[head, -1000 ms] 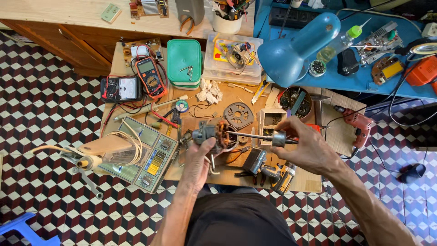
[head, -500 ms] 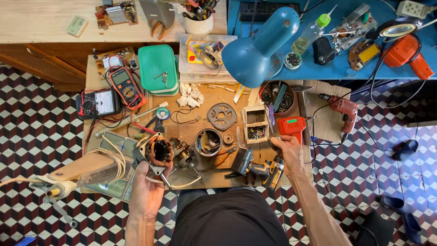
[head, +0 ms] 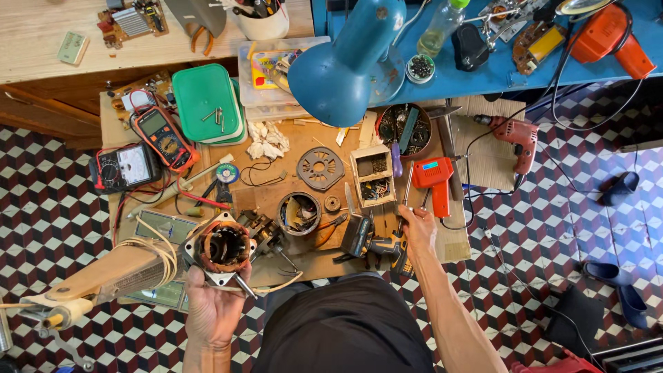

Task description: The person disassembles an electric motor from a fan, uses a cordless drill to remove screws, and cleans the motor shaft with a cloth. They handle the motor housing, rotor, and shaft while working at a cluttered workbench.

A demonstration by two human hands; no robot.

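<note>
Head view, looking straight down at a cluttered wooden bench (head: pixel 290 138) standing on a checkered tile floor (head: pixel 55 173).

The left hand (head: pixel 210 311) is closed around the underside of a motor stator (head: pixel 222 247), a round frame with copper-coloured windings and an empty centre, held at the near left edge of the bench. Thin wires trail from it toward a pale plastic housing (head: pixel 103 276) lying to the left.

The right hand (head: pixel 419 231) rests at the near right of the bench with its fingers curled loosely at the handles of small tools; whether it actually grips one cannot be told. A red soldering gun (head: pixel 435 176) lies just beyond it.

Between the hands lie a round metal cup (head: pixel 300 213), a perforated end plate (head: pixel 320 168) and a small gear assembly (head: pixel 266 231), all apart from the stator. Judging by this, the motor is already taken apart, with nothing yet reassembled.

Further back sit two multimeters (head: pixel 141 152), a green lidded box (head: pixel 206 103), a blue desk lamp (head: pixel 345 69) and a red power drill (head: pixel 518 138).
</note>
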